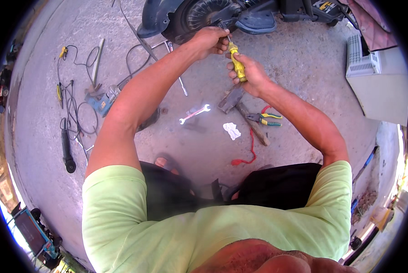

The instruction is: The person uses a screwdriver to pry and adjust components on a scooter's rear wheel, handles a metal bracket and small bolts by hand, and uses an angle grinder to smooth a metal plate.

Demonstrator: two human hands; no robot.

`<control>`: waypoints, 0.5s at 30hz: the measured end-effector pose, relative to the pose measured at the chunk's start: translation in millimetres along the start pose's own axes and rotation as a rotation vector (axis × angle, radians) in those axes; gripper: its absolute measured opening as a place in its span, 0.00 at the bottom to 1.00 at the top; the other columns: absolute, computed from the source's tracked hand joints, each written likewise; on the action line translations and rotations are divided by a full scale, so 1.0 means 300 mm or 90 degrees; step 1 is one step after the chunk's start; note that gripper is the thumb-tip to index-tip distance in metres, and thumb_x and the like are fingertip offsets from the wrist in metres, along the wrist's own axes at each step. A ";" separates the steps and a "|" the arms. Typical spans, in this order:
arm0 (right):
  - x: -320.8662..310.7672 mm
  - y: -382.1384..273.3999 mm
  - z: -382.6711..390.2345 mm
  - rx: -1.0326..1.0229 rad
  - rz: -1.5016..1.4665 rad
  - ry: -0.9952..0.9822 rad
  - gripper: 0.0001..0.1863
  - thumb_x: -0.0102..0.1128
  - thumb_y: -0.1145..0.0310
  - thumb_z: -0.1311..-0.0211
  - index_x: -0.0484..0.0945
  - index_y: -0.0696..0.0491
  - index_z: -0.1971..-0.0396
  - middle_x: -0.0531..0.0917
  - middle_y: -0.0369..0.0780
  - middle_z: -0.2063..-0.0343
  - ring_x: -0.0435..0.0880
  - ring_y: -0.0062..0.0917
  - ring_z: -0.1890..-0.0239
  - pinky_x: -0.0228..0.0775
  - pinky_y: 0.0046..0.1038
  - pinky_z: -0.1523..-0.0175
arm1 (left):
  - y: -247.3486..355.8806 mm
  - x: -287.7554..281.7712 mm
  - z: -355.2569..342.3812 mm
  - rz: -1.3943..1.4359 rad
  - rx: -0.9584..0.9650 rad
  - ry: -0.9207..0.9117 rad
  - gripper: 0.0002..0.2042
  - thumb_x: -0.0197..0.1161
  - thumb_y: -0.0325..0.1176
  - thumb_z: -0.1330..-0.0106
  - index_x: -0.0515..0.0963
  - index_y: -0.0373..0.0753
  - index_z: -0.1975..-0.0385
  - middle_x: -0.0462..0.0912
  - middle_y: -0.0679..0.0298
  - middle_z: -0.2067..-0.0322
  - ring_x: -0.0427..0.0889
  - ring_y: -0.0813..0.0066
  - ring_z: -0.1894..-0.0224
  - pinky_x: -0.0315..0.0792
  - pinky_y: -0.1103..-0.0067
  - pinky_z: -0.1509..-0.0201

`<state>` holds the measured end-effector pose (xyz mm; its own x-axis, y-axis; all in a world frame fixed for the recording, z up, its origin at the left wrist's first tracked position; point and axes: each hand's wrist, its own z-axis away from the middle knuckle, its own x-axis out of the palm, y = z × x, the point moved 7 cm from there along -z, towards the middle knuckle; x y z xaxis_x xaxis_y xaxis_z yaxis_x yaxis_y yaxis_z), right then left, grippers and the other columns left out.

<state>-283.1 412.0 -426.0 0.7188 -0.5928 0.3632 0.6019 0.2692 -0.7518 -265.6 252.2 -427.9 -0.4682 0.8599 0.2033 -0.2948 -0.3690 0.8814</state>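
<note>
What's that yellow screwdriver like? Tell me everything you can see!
The screwdriver has a chunky, plastic-looking yellow handle and a thin, metal-looking shaft. The right hand grips the handle, and the shaft points away from the person, near the dark wheel. The left hand is beside the shaft; I can't tell whether they touch. The tip isn't clear.

A yellow-handled screwdriver (237, 64) tilts slightly, its metal shaft pointing up the view to the underside of a dark scooter (256, 22), beside its black wheel (203, 16); the tip's contact is hidden.
</note>
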 end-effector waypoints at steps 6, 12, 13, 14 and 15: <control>-0.008 -0.015 -0.018 0.009 -0.020 -0.012 0.20 0.47 0.56 0.25 0.71 0.53 0.43 0.74 0.33 0.66 0.70 0.16 0.72 0.61 0.19 0.71 | 0.003 -0.011 -0.023 0.018 0.000 -0.010 0.10 0.58 0.38 0.26 0.79 0.38 0.62 0.79 0.69 0.73 0.79 0.77 0.72 0.75 0.77 0.65; -0.007 -0.031 0.000 0.012 -0.016 -0.017 0.20 0.47 0.57 0.25 0.72 0.53 0.43 0.74 0.33 0.66 0.70 0.15 0.72 0.60 0.18 0.72 | -0.001 -0.012 -0.022 0.004 -0.001 -0.003 0.13 0.59 0.41 0.27 0.80 0.38 0.56 0.82 0.62 0.64 0.79 0.71 0.64 0.75 0.72 0.58; -0.007 -0.031 -0.002 0.013 -0.012 -0.018 0.20 0.47 0.56 0.25 0.71 0.53 0.43 0.74 0.33 0.66 0.69 0.15 0.73 0.60 0.17 0.72 | -0.003 -0.014 -0.025 0.001 -0.003 -0.003 0.13 0.59 0.41 0.27 0.80 0.38 0.56 0.82 0.62 0.64 0.79 0.71 0.64 0.75 0.72 0.58; -0.008 -0.030 -0.005 0.013 -0.009 -0.019 0.20 0.47 0.56 0.25 0.71 0.53 0.43 0.74 0.33 0.66 0.69 0.15 0.73 0.60 0.17 0.72 | -0.006 -0.016 -0.027 -0.002 -0.005 -0.003 0.13 0.59 0.41 0.27 0.80 0.38 0.56 0.82 0.62 0.63 0.79 0.71 0.64 0.75 0.72 0.58; -0.012 -0.027 -0.007 0.014 -0.006 -0.019 0.20 0.47 0.56 0.25 0.71 0.53 0.43 0.74 0.33 0.66 0.69 0.15 0.73 0.60 0.17 0.72 | -0.013 -0.018 -0.033 -0.005 -0.008 -0.005 0.13 0.59 0.41 0.27 0.80 0.38 0.55 0.82 0.62 0.63 0.79 0.71 0.64 0.75 0.72 0.58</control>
<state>-291.3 410.3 -422.4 0.7231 -0.5727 0.3862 0.6157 0.2811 -0.7361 -270.2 245.6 -436.6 -0.4594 0.8654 0.2001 -0.3082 -0.3666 0.8778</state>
